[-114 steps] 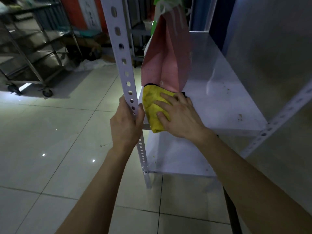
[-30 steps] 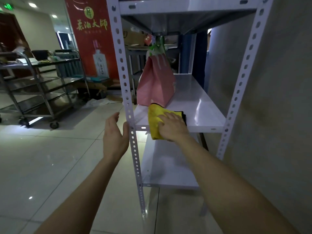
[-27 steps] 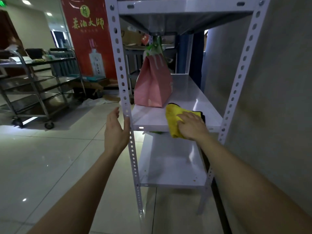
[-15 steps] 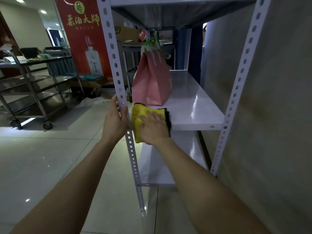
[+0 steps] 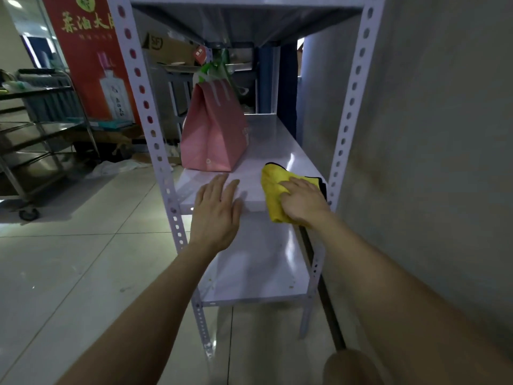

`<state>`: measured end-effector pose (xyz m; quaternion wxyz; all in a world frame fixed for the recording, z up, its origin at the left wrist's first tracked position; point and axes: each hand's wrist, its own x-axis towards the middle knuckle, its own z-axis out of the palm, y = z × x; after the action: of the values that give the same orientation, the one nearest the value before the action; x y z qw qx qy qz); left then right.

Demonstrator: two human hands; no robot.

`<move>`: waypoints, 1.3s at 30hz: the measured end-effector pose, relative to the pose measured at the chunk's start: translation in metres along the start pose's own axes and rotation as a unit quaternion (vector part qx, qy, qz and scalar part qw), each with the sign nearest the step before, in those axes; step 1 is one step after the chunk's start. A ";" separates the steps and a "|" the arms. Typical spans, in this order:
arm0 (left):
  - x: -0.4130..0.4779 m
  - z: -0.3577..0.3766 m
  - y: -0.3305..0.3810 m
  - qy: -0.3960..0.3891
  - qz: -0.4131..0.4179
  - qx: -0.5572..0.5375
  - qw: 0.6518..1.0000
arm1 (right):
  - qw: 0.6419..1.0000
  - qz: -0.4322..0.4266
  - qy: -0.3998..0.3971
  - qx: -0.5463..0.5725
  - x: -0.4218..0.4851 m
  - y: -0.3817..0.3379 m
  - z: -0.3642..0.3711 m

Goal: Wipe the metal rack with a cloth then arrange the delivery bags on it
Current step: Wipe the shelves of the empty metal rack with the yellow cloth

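I record the right hand (image 5: 304,202) lying palm-down on the yellow cloth (image 5: 273,187), fingers spread over its top and not curled round it: a flat press, which suits wiping and not lifting. The cloth sits at the front right corner of the rack's middle shelf (image 5: 277,145), draped partly over the front lip and close to the right post, so I judge that corner and edge to be the patch in hand. The left hand (image 5: 218,209) holds nothing; its fingers are straight and rest on the shelf's front edge to the left of the cloth, most likely to brace the light rack (image 5: 144,101) against the push of the wipe. A pink paper bag (image 5: 213,134) stands upright on the same shelf, back and to the left, apart from both hands, leaving the front strip bare for the cloth. The lower shelf (image 5: 258,268) shows a few specks and, in my judgement, needs wiping. Bag arranging looks barely begun. A steel trolley (image 5: 41,129) stands well off to the left.
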<state>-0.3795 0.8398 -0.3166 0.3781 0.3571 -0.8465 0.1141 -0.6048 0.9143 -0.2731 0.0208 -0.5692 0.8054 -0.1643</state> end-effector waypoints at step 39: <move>-0.002 0.041 -0.016 -0.015 0.034 0.096 0.995 | 0.985 0.096 -0.069 -0.124 0.214 0.003 -0.003</move>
<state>-0.3911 0.8103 -0.3476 0.3256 0.3646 -0.8486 0.2021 -0.6834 0.7182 -0.2388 0.0211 -0.4976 0.8669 -0.0205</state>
